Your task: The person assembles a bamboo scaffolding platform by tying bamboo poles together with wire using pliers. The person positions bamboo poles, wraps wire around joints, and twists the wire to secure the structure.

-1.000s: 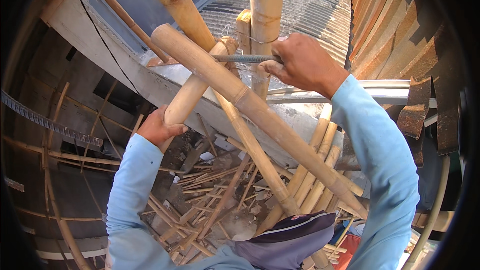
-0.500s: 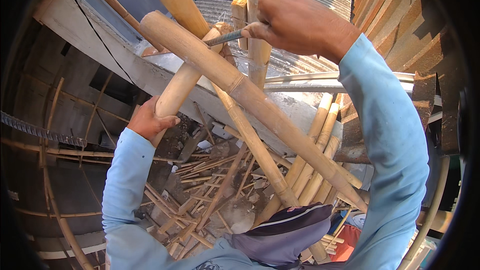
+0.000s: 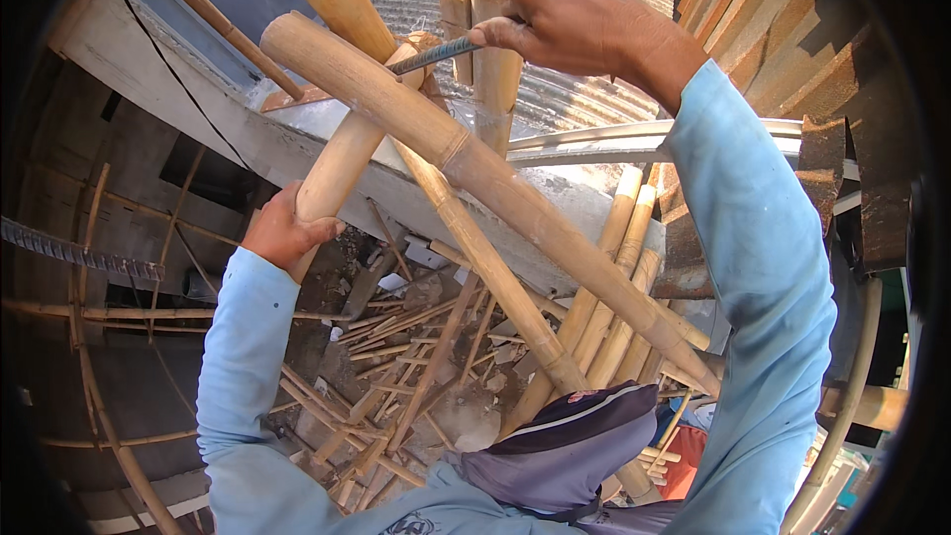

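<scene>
the relation that counts is between the ribbed metal rod [image 3: 441, 53] and the bamboo crossing to its left: the rod leaves the right hand [image 3: 573, 18] leftward and slightly down in the view, its long axis slanting from the fist to the upper edge of the long bamboo pole [image 3: 535, 208], where its far end either meets the pole or slips behind it, i cannot tell which. the right hand is clamped on the rod's near end, in front of the upright bamboo post [image 3: 492, 104]. the left hand [image 3: 284, 228] is wrapped around the short bamboo piece [image 3: 340, 160], below and to the left of the crossing, with its thumb lying across the piece. that piece runs from the left hand up and to the right, passing under the long pole, and its far end shows just beyond, beside the rod. the long pole lies the other way, from upper left to lower right, so the two make a slanted cross. both hands stand apart from the crossing; as i judge it, the right reaches that spot only through the rod, while the left steadies the short piece from below
</scene>
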Tool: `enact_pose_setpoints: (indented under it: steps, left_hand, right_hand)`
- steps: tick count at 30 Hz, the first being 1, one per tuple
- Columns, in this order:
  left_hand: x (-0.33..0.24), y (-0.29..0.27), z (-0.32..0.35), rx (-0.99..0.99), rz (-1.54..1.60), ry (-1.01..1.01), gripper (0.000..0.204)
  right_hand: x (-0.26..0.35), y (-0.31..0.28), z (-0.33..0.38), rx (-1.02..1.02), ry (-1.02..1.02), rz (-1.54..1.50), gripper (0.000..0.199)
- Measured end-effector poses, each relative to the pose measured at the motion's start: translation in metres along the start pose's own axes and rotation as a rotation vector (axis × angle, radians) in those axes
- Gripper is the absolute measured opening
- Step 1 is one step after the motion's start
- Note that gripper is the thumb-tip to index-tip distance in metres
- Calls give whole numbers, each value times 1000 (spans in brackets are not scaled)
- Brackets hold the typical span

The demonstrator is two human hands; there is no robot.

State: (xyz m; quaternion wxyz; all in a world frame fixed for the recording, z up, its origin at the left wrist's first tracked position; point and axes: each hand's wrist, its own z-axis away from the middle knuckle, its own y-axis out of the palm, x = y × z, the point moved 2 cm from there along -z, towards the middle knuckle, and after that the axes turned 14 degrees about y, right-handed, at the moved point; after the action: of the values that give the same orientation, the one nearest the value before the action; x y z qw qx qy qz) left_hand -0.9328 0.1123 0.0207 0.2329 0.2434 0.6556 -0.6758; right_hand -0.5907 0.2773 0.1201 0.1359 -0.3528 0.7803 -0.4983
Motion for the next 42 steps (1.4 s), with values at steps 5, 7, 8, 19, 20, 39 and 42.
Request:
enact_pose_setpoints:
  steps: [5, 7, 8, 19, 20, 39, 42]
  left_hand:
    - [4, 4, 1, 23, 81, -38, 62]
    - [5, 7, -13, 21, 11, 93, 61]
    - [7, 5, -13, -13, -60, 164, 62]
    - [-3, -4, -1, 27, -24, 34, 66]
    - [-6, -3, -3, 39, -41, 30, 66]
    - [9, -1, 2, 44, -41, 16, 69]
    - [-2, -3, -1, 39, -7, 26, 68]
  right_hand:
    - [-25, 44, 38, 231, 260, -140, 47]
    - [-59, 74, 63, -267, 10, -122, 49]
    - [-72, 85, 57, -492, -120, -88, 51]
    - [-9, -32, 67, 171, 368, 31, 54]
    - [-18, -35, 74, 150, 359, 30, 55]
    - [79, 60, 224, 73, 761, -647, 49]
    - [71, 23, 222, 11, 819, -790, 48]
